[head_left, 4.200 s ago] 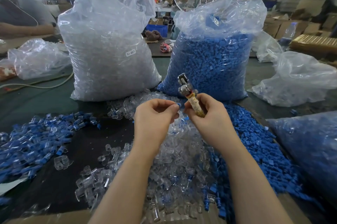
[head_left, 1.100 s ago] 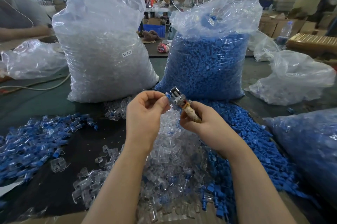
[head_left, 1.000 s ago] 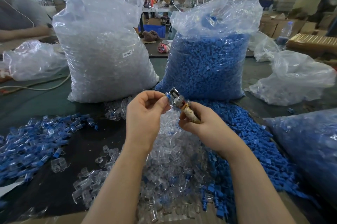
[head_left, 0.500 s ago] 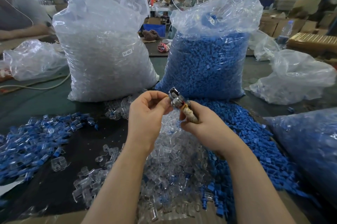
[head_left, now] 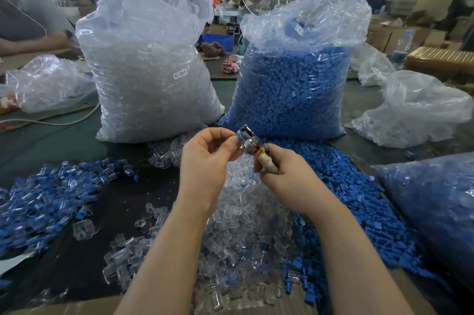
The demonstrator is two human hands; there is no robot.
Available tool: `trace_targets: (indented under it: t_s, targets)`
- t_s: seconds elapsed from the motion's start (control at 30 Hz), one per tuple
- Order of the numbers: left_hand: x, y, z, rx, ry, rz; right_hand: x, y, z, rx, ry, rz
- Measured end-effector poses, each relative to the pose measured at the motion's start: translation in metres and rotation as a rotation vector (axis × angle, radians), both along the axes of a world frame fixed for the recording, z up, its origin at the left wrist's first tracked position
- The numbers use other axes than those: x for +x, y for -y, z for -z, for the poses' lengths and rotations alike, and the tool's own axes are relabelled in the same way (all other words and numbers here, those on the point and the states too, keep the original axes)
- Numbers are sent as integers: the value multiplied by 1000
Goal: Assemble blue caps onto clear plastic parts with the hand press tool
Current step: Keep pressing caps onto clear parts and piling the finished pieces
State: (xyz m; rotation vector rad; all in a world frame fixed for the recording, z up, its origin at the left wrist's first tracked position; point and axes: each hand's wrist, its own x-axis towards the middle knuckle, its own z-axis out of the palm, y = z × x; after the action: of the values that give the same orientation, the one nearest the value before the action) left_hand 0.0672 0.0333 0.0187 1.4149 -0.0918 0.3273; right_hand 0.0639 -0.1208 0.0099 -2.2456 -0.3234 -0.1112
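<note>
My right hand (head_left: 287, 176) grips the cloth-wrapped handle of the small metal hand press tool (head_left: 250, 144), whose steel head points up and to the left. My left hand (head_left: 207, 158) pinches a small part against that head; the part is mostly hidden by my thumb and fingers, with only a sliver of blue showing. Below my hands lies a heap of loose clear plastic parts (head_left: 238, 232). Loose blue caps (head_left: 346, 201) spread to the right of it. A pile of assembled clear-and-blue pieces (head_left: 43, 201) lies at the left.
Two tall plastic sacks stand behind my hands: one of clear parts (head_left: 151, 78), one of blue caps (head_left: 295, 83). Another bag of blue pieces (head_left: 436, 212) sits at the right, crumpled clear bags (head_left: 415, 112) beyond it. A person's arm (head_left: 30, 42) rests at far left.
Both hands have stayed together above the clear heap. The press head has tilted slightly further towards my left fingers, which have closed in on it.
</note>
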Motion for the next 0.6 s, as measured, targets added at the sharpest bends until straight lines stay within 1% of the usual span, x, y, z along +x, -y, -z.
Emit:
trace_targets:
  t_s: [0.17, 0.23, 0.3, 0.33, 0.37, 0.47, 0.53, 0.6]
  targets:
    - [1, 0, 0, 8, -19, -1, 1, -2, 0, -48, 14, 14]
    - [3, -3, 1, -14, -64, 16, 2, -2, 0, -77, 14, 11]
    - [6, -10, 3, -72, -141, -16, 4, 0, 1, -127, 19, 33]
    - [7, -15, 4, -143, -190, -49, 5, 1, 2, -156, 15, 63]
    - [10, -23, 3, -256, -239, -94, 7, 3, 3, -185, 1, 110]
    - [16, -55, 3, -684, -370, -270, 12, 14, 8, -297, -85, 305]
    - [15, -79, 8, -915, -405, -378, 13, 22, 11, -397, -158, 421]
    - [10, -99, 13, -1114, -404, -469, 13, 27, 14, -454, -239, 507]
